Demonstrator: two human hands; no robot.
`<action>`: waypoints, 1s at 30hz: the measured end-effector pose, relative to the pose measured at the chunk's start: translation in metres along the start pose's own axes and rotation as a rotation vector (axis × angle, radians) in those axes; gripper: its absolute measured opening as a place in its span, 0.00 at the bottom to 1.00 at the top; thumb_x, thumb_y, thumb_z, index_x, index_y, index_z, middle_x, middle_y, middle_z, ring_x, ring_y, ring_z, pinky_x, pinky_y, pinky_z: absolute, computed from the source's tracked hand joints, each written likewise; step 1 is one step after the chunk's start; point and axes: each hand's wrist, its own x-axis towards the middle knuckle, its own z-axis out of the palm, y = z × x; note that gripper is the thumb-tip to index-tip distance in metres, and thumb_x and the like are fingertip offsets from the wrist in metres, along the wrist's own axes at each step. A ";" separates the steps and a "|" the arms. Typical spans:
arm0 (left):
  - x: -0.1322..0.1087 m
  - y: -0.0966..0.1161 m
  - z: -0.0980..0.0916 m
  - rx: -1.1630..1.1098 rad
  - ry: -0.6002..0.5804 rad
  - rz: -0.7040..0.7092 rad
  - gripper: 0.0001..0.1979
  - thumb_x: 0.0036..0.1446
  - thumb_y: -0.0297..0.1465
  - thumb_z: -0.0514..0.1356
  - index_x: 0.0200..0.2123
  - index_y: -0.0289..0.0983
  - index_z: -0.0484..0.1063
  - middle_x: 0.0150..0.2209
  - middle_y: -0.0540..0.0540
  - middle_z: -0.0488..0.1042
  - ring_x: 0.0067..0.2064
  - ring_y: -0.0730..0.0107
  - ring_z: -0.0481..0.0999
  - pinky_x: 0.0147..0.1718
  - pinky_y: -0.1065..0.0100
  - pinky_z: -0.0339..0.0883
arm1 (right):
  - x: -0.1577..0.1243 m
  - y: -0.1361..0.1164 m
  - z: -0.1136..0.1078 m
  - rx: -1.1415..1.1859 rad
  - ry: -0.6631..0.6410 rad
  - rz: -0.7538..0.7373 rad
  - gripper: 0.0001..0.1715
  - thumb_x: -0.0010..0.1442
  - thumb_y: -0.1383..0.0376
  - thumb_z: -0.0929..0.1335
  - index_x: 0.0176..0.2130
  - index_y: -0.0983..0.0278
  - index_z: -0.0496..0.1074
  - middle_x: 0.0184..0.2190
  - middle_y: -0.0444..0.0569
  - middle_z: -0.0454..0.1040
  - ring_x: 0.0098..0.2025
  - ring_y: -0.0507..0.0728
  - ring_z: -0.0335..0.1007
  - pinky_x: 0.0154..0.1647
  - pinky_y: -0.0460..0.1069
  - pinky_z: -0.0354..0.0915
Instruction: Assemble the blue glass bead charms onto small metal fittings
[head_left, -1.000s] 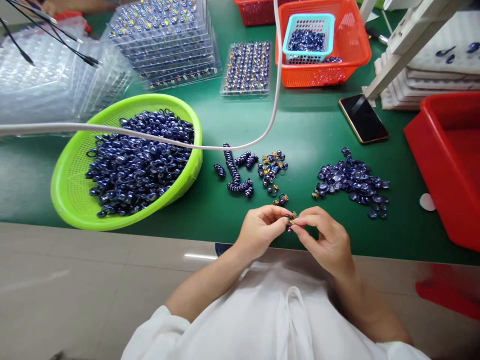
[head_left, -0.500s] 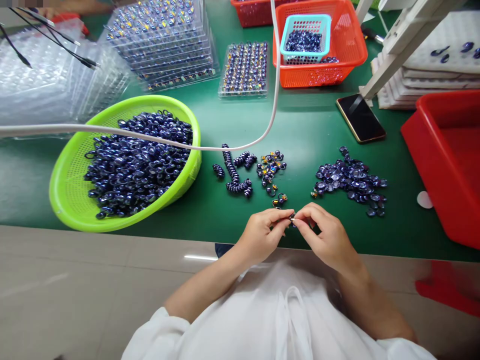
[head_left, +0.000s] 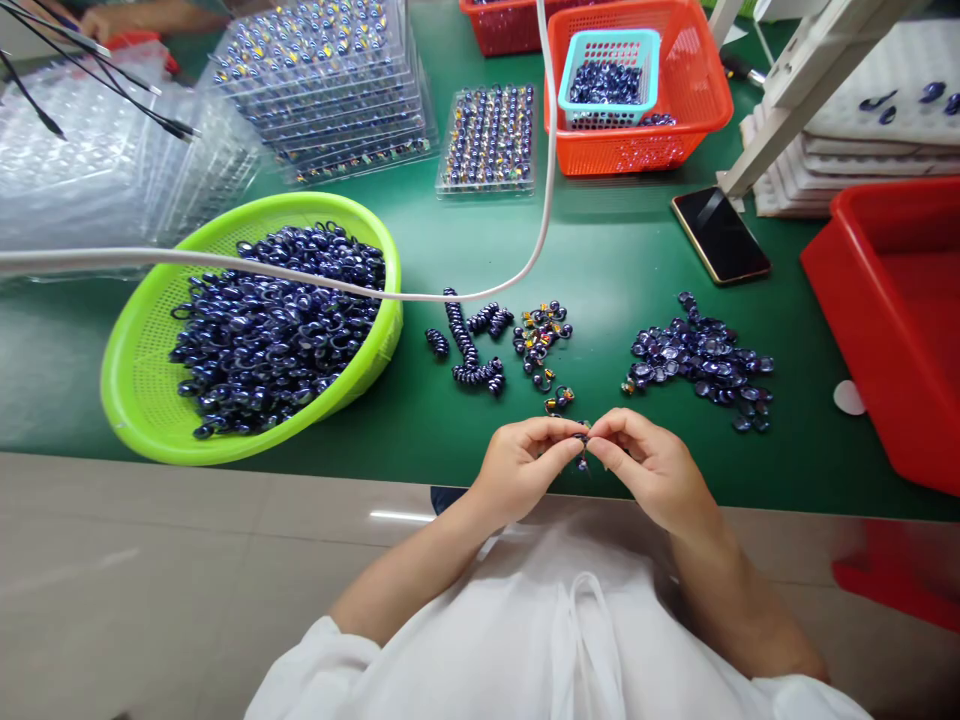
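My left hand (head_left: 529, 463) and my right hand (head_left: 646, 465) meet at the table's front edge. Thumbs and forefingers of both pinch one small dark shiny ring (head_left: 583, 462), mostly hidden by the fingertips. Just beyond them lie rings with gold-coloured pieces (head_left: 541, 335). Left of those, dark blue rings (head_left: 469, 362) sit in nested rows. A pile of glossy dark blue oval pieces (head_left: 697, 358) spreads to the right of my hands. The green basket (head_left: 120, 375) at left is heaped with loose dark blue rings (head_left: 281, 325).
A white cable (head_left: 450, 297) arcs over the green basket and table. Behind stand stacked clear trays (head_left: 352, 150), a single filled tray (head_left: 487, 188) and an orange basket (head_left: 637, 155). A phone (head_left: 721, 238) and a red bin (head_left: 877, 320) are at right. Another person's arm (head_left: 180, 15) shows top left.
My fingertips have shifted slightly around the small ring, and a little more of it shows below them. The piles and containers look the same.
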 end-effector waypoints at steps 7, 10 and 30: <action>0.006 0.002 -0.004 -0.217 0.008 -0.155 0.13 0.50 0.38 0.70 0.35 0.34 0.82 0.28 0.45 0.81 0.25 0.74 0.72 0.25 0.72 0.65 | -0.004 0.005 -0.008 -0.182 0.001 -0.411 0.20 0.67 0.70 0.66 0.54 0.51 0.74 0.37 0.45 0.72 0.36 0.53 0.71 0.34 0.47 0.68; 0.008 0.000 -0.003 -0.241 0.013 -0.197 0.13 0.49 0.37 0.71 0.34 0.34 0.82 0.28 0.46 0.80 0.25 0.74 0.72 0.24 0.72 0.63 | -0.004 0.003 -0.010 -0.349 -0.060 -0.616 0.27 0.66 0.74 0.64 0.57 0.47 0.72 0.39 0.46 0.71 0.39 0.53 0.71 0.37 0.48 0.69; 0.000 0.010 0.000 -0.193 0.018 -0.112 0.10 0.53 0.34 0.69 0.37 0.35 0.84 0.30 0.45 0.81 0.27 0.75 0.73 0.27 0.73 0.69 | -0.004 0.007 -0.003 -0.462 0.233 -0.714 0.18 0.57 0.78 0.70 0.45 0.62 0.70 0.36 0.49 0.75 0.36 0.55 0.71 0.37 0.52 0.68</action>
